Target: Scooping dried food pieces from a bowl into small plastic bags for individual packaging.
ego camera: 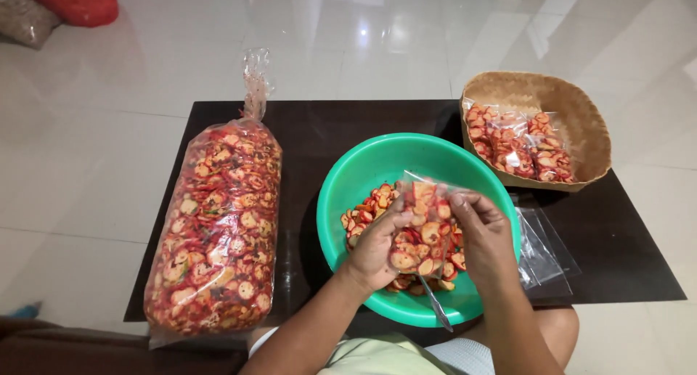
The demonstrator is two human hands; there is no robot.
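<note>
My left hand (pixel 375 250) and my right hand (pixel 485 238) together hold a small clear plastic bag (pixel 422 232) partly filled with red and yellow chips. The bag hangs over a green plastic bowl (pixel 363 175) that has loose chips (pixel 367 209) in its bottom. Each hand grips one side of the bag. A metal spoon handle (pixel 435 304) sticks out over the bowl's near rim.
A big clear sack of chips (pixel 216 222) lies on the left of the dark low table (pixel 319 124). A woven basket (pixel 581 121) at the back right holds several filled small bags (pixel 519 146). Empty clear bags (pixel 541 244) lie right of the bowl. Sacks sit on the floor at top left.
</note>
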